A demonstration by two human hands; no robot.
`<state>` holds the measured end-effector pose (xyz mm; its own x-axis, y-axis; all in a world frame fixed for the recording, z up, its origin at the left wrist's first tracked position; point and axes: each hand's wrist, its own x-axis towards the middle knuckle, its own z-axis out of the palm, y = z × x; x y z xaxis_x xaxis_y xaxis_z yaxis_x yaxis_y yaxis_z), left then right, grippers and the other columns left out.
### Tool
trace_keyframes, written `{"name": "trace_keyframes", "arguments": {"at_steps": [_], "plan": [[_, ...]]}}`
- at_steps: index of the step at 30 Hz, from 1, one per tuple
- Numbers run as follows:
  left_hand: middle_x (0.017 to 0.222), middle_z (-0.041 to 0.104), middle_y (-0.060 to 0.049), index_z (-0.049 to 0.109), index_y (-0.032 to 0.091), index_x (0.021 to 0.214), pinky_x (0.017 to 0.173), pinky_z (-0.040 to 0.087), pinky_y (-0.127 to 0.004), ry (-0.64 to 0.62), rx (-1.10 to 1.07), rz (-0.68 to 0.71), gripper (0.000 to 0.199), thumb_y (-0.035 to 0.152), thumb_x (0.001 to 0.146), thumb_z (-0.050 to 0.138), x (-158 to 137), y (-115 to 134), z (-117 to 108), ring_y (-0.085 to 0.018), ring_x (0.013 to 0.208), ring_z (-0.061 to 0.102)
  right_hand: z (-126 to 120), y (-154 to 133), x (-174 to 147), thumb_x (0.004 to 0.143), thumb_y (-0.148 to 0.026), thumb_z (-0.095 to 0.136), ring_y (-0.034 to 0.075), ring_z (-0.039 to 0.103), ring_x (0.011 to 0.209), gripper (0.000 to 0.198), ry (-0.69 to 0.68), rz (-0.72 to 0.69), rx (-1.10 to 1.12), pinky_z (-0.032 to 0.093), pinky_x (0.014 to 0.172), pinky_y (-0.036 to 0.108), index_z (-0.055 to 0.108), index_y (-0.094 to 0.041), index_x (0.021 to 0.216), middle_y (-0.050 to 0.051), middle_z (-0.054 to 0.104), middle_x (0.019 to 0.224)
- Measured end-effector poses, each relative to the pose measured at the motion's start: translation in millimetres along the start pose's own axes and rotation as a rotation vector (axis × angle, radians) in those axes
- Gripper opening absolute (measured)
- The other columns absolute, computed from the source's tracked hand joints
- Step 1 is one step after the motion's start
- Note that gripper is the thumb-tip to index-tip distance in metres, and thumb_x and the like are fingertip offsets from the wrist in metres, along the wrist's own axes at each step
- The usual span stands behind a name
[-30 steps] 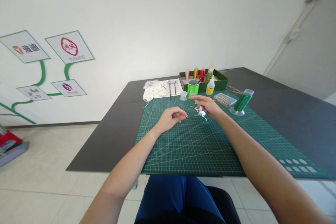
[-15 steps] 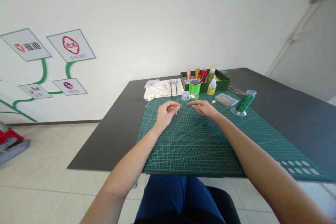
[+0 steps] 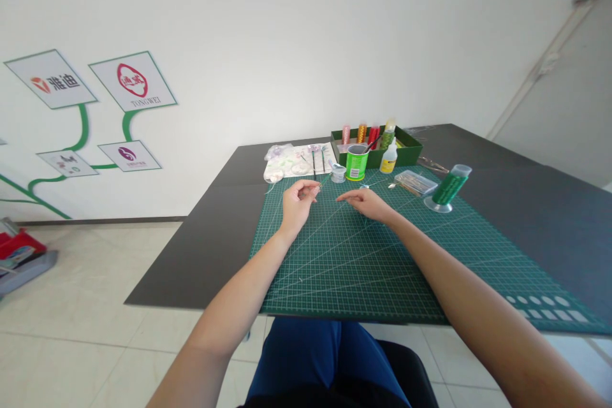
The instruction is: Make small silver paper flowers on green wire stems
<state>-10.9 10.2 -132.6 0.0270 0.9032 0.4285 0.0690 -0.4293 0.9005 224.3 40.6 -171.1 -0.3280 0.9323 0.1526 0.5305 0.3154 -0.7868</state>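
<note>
From here I see the hands parted — left hand [image 3: 297,203] now alone pinching a thin green stem [image 3: 326,180], right hand [image 3: 369,203] half-curled, index extended, contents untellable.

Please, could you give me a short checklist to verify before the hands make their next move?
1. Left hand pinches the thin green stem: ok.
2. Right hand does not touch the left one: ok, there is a gap between them.
3. Right hand has nothing in it: cannot tell, its palm side is hidden.
4. Glue bottle stands upright: ok.
5. Green can stands upright: ok.
6. Clear plastic box is closed: cannot tell, too small to see.
</note>
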Motion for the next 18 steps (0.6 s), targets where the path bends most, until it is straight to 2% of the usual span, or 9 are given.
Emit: {"name": "trace_keyframes", "arguments": {"at_steps": [4, 7, 12, 18], "plan": [[0.073, 0.067, -0.001, 0.073, 0.017, 0.094, 0.060, 0.049, -0.024, 0.022, 0.031, 0.011, 0.018, 0.032, 0.086, 0.069, 3, -2, -3, -0.011, 0.061, 0.060, 1, -3, -1, 0.086, -0.028, 0.052, 0.011, 0.032, 0.050, 0.037, 0.012, -0.016, -0.126, 0.025, 0.054, 0.027, 0.083, -0.014, 0.103, -0.003, 0.045, 0.051], [0.077, 0.069, -0.002, 0.072, 0.017, 0.094, 0.060, 0.049, -0.024, 0.043, 0.027, 0.015, 0.018, 0.033, 0.085, 0.070, 5, -5, -6, -0.011, 0.061, 0.060, 1, -5, -2, 0.087, -0.026, 0.050, 0.012, 0.035, 0.052, 0.039, 0.002, -0.049, -0.162, 0.027, 0.056, 0.027, 0.083, -0.014, 0.104, -0.001, 0.051, 0.055], [0.069, 0.067, -0.001, 0.073, 0.017, 0.092, 0.059, 0.049, -0.023, 0.079, 0.022, 0.003, 0.016, 0.030, 0.082, 0.071, 9, -10, -9, -0.011, 0.060, 0.060, 2, -13, -3, 0.087, -0.020, 0.045, 0.012, 0.038, 0.052, 0.043, -0.041, -0.051, -0.224, 0.030, 0.057, 0.026, 0.082, -0.011, 0.108, 0.001, 0.058, 0.059], [0.078, 0.071, -0.002, 0.074, 0.016, 0.091, 0.058, 0.049, -0.022, 0.112, 0.052, 0.004, 0.013, 0.025, 0.081, 0.070, 14, -16, -13, -0.010, 0.060, 0.060, 2, -23, -7, 0.087, -0.017, 0.044, 0.012, 0.035, 0.050, 0.043, -0.057, -0.058, -0.254, 0.029, 0.056, 0.026, 0.082, -0.012, 0.107, -0.001, 0.051, 0.053]]}}
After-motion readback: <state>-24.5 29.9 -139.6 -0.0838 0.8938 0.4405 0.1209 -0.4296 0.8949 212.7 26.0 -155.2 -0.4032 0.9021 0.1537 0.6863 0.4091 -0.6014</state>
